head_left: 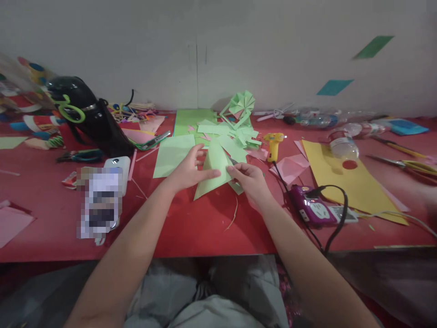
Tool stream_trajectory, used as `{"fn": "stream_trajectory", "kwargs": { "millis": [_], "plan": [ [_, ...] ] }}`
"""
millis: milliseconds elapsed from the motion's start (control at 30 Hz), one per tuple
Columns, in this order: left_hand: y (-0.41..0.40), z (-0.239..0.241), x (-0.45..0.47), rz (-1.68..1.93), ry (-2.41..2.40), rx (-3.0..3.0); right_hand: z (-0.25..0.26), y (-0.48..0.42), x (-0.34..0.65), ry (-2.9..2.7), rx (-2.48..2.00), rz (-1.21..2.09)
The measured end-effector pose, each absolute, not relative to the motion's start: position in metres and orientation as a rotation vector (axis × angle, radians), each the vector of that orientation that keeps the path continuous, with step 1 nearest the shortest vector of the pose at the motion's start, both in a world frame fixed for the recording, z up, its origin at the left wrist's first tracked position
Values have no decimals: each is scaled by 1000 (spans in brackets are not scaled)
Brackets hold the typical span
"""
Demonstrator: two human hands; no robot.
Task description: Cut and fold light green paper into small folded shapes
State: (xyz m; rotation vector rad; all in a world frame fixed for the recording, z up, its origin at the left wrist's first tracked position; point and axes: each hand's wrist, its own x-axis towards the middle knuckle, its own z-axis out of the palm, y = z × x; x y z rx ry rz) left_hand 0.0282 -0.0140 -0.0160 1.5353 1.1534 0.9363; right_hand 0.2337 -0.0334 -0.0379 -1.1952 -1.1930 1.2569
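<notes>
A light green sheet of paper (214, 167) is held up, slanted and partly folded or curved, above the red table. My left hand (189, 171) grips its left side, with the thumb across the front and the fingers behind. My right hand (251, 181) pinches the paper's right edge between thumb and fingers. A small dark tip shows near those fingertips; I cannot tell what it belongs to. Behind lie green paper strips (244, 135), a folded green paper wheel (241, 104) and a flat green sheet (175, 155).
To the right are a yellow glue gun (273, 145), pink paper (291, 167), a purple power strip (312, 207) with cables, yellow paper (344, 177), a plastic bottle (344, 141) and scissors (403, 164). On the left stand a black flask (90, 114), pliers (82, 156) and a phone (100, 200).
</notes>
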Motion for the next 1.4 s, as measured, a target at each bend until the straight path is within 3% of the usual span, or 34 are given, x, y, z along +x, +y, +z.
{"fn": "stream_trajectory", "kwargs": {
  "millis": [167,500,833,1233,1400],
  "plan": [
    [-23,-14,32,778,1096,1755,-40,-26,230,-1161,-1120,1206],
    [-2,-18,13,1305,1238,1504,-40,-21,233,-1141,-1109,1176],
    [5,-24,7,1042,1119,1631,-57,2,250,-1433,-1115,1080],
    [-4,-1,-11,604,660,1379,-49,3,251,-1126,-946,1276],
    [-14,-6,17,653,984,1240,-51,-2,244,-1265,-966,1324]
  ]
}}
